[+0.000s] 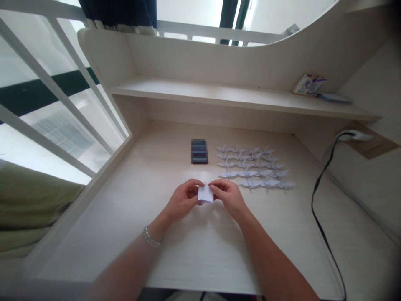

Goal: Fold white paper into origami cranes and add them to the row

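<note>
A small white sheet of paper (205, 194) is held up just above the desk, its lower edge slightly curved. My left hand (184, 197) grips its left side, with a chain bracelet on that wrist. On the opposite side, my right hand (228, 195) pinches the paper near its upper right corner. Several folded white paper cranes (250, 165) stand in rows to the right, beyond my right hand. Straight ahead of the paper lies a dark rectangular object (199, 151), blurred out so its kind cannot be told.
The pale wooden desk (125, 217) has a shelf (200, 93) along its back, bearing a small colourful packet (309, 85) at the right. A black cable (316, 205) runs from a wall socket down the right side. White railings (53, 75) and a green cloth (28, 205) are at left.
</note>
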`<move>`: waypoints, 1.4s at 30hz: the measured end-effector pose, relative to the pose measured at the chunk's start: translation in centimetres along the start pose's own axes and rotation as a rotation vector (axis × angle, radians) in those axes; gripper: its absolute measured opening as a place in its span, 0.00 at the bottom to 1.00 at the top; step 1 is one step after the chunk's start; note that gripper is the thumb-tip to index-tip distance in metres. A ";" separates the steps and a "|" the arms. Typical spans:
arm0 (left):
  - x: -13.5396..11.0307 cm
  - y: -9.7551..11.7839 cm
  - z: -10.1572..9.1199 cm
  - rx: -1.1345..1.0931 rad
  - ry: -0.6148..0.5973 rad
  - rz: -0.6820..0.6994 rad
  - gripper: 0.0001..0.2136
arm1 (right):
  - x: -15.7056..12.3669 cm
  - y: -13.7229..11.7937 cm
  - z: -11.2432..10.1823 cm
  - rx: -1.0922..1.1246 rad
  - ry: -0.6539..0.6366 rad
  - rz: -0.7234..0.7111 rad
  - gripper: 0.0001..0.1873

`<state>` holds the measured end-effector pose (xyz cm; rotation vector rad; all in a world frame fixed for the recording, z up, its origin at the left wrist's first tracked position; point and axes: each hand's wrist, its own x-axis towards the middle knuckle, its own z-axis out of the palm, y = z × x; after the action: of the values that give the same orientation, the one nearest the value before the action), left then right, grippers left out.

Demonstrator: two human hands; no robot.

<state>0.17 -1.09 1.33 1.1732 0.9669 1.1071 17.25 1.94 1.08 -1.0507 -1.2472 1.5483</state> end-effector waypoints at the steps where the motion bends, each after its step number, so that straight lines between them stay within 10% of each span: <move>1: 0.0 -0.1 0.0 0.014 0.015 0.022 0.10 | -0.1 0.0 0.0 0.016 -0.014 0.018 0.10; 22: -0.2 -1.4 1.1 0.276 0.322 0.339 0.09 | -0.3 0.8 0.8 0.379 -0.122 0.143 0.10; 31: -0.2 -0.7 0.5 0.491 0.200 0.388 0.13 | -0.1 0.6 0.9 0.388 -0.106 0.153 0.11; 42: -0.5 -1.6 1.4 0.469 0.385 0.363 0.08 | -0.3 0.6 1.0 0.335 -0.082 0.139 0.11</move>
<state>1.67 -1.96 -0.01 1.5921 1.3990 1.4800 16.28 1.28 0.65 -0.8770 -0.9391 1.8469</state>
